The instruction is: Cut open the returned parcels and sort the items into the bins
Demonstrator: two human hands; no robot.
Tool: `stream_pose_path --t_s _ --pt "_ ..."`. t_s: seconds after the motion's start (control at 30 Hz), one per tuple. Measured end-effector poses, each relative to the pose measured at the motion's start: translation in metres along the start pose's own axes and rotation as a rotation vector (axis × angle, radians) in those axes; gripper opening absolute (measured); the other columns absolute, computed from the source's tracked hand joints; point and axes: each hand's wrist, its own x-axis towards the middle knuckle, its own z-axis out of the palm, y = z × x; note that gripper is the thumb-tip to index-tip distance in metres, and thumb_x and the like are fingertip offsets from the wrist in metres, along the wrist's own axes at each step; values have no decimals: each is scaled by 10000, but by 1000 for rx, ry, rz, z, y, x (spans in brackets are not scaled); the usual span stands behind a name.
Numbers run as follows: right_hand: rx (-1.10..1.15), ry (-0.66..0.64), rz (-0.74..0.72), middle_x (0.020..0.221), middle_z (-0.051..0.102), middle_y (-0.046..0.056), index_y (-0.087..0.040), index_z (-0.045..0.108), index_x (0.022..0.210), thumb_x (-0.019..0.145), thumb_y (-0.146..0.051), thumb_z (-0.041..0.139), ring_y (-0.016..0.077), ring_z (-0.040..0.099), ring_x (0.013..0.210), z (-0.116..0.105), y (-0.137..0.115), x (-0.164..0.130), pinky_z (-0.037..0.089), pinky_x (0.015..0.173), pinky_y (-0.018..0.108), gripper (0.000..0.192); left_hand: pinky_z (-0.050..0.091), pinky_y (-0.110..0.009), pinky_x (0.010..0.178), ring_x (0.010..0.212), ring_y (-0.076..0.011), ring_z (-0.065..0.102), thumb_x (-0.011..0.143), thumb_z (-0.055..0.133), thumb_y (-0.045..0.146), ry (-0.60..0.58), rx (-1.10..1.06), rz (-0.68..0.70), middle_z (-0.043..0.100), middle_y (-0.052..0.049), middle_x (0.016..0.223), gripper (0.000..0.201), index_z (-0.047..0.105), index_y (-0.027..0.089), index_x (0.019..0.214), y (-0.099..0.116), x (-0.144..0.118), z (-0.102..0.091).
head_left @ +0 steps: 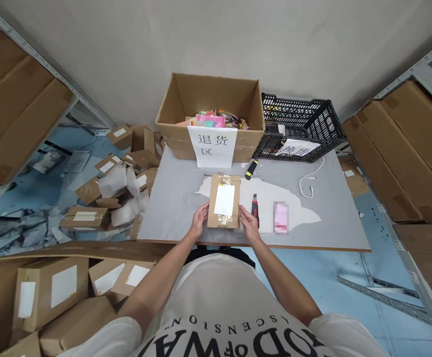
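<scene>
Head view shows your left hand [201,218] and right hand [248,222], fingers clamped on opposite sides of the carton [224,202], which sits on the desk [174,198], apparently taped shut and uncut, the red cutter [255,210] lying unheld nearby.

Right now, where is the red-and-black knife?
In the head view, the knife lies on the table, just right of the small taped box and close beside the right hand, with a pink item farther right.
</scene>
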Motion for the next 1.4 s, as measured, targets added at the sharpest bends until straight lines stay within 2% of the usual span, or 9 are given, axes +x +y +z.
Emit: stream_pose_path --t_s 0.2,0.3,0.4,0.53,0.67,0.83,1.0,1.2,1.4 --pt "63 38 -54 1339 511 53 -212 612 1201 682 -344 698 258 418 1292 1 13 -3 262 1132 434 542 256 -450 1103 1330 -299 347 723 452 752 72 78 -115 430 -159 1405 824 513 153 1285 2 12 -16" --pt "30 140 -40 1394 455 35 -233 570 1250 706 -386 658 250 354 1334 6 18 -11 268 1125 437 572 184 -439 1129 1368 -292 265 727 380 785 78 158 -165 358 -138 1453 856 496 169 1311 16 42 -30" --pt "61 319 96 1409 444 4 -296 531 1271 768 -487 553 232 321 1355 11 24 -29 329 1083 464 538 129 -441 1135 1398 -272 166 761 204 793 16 228 -253 256 -91 1499 874 446 202 1358 43 90 -36" --pt "284 371 355 1252 580 63 -308 584 1130 792 -678 394 251 473 1239 18 27 -55 456 933 509 536 106 -451 1130 1406 -271 105 770 29 766 -111 314 -331 190 -67 1514 924 369 187 1405 75 152 -23" --pt "503 330 359 1159 613 62 -290 598 1025 777 -745 330 237 523 1164 33 19 -65 480 888 482 583 138 -413 1126 1383 -284 224 767 66 776 -250 384 -399 378 -97 1436 926 501 171 1317 78 177 -3" --pt "626 291 329 1105 631 41 -279 603 977 808 -689 375 206 557 1099 49 5 -61 486 904 409 499 196 -383 1106 1323 -280 365 803 102 741 -271 445 -398 565 -96 1286 855 597 173 1208 75 172 3" --pt "578 276 316 1011 659 36 -253 603 965 845 -593 428 187 619 954 40 -12 -47 517 833 348 400 235 -371 1094 1314 -282 378 805 141 744 -248 440 -411 561 -83 1290 828 611 182 1189 90 152 -15" --pt "156 126 356 860 675 54 -231 610 922 826 -654 395 205 635 786 10 -56 10 530 766 356 484 270 -382 1093 1315 -267 381 785 177 775 -121 263 -323 513 -101 1341 850 597 171 1212 93 101 -58" --pt "-143 -149 352 990 687 97 -205 603 1098 817 -717 282 223 642 933 18 -81 77 507 849 357 666 248 -408 1112 1322 -271 368 732 316 805 47 103 -190 484 -116 1368 855 557 180 1262 63 36 -82"
